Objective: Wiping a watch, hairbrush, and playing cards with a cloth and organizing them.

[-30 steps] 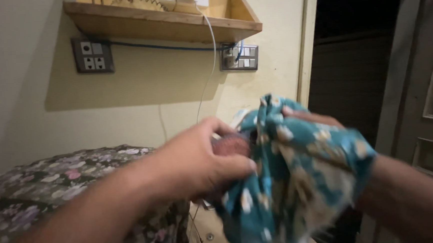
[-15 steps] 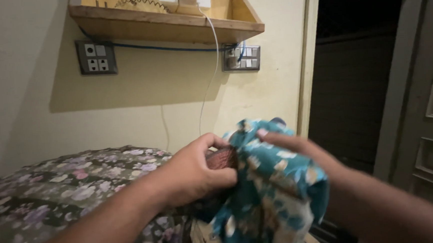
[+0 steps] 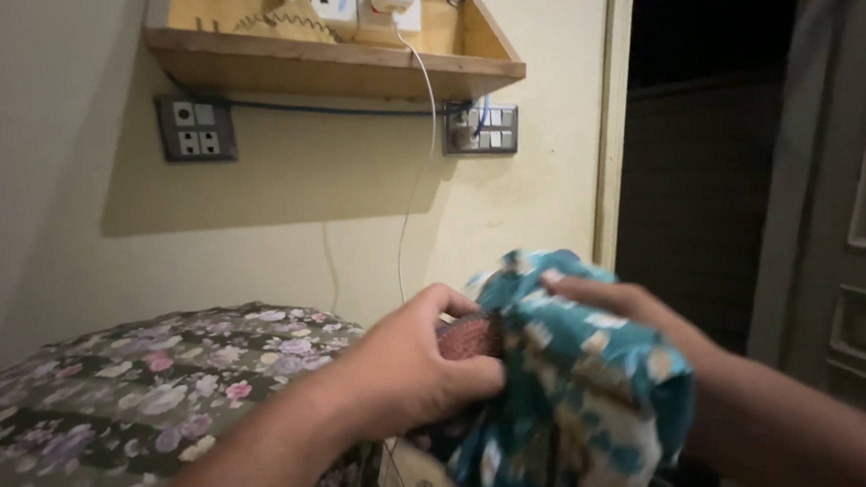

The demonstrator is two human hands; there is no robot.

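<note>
Both hands lower than before: left hand (image 3: 415, 365) fingers clenched on reddish knit piece (image 3: 469, 337); right hand (image 3: 617, 307) grasping soft teal floral cloth (image 3: 563, 406) beside bed (image 3: 112, 404).

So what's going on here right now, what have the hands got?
A person stands by a bed with a floral cover, handling a teal floral cloth with both hands. The left hand grips a reddish-brown knitted piece at the cloth's edge. The right hand lies on top of the cloth, which is bunched and drapes over that forearm. Behind is a wooden wall shelf.
</note>
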